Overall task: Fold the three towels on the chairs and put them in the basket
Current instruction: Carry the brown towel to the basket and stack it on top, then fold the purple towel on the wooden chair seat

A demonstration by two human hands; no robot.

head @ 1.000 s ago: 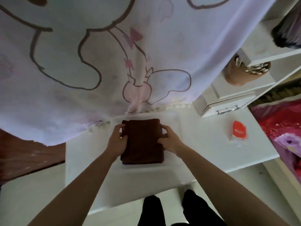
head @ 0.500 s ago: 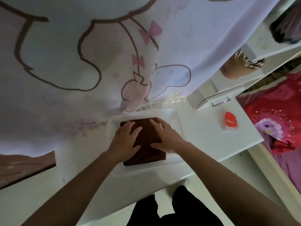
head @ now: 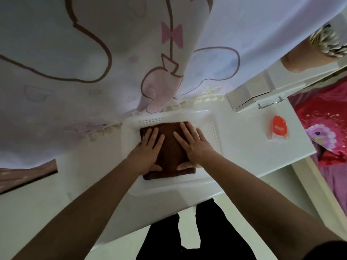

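1. Pressing down with both palms, you have the left hand (head: 148,152) and the right hand (head: 195,149) spread flat on the folded brown towel (head: 169,147). The fingers are straight and slightly apart, and neither hand grips anything.
2. That towel lies inside the white basket (head: 212,132). The basket sits on the white surface (head: 244,152), close to its near edge, with the hem of the printed curtain (head: 93,53) hanging at its far rim.
3. If you lift your palms at a slant, they could probably drag the top layer and open the fold. Raise them straight up.
4. If you lean your weight toward yourself, the light basket might slide toward the near edge of the surface and tip off.
5. A darker edge shows under the near left corner of the towel. You cannot tell whether it is another towel or a loose layer, and a loose layer could slip out.
6. The towel is a flat rectangle. Its long axis runs from you toward the curtain, turned slightly so the far end leans left. One short edge faces you and the other faces the basket's far wall.
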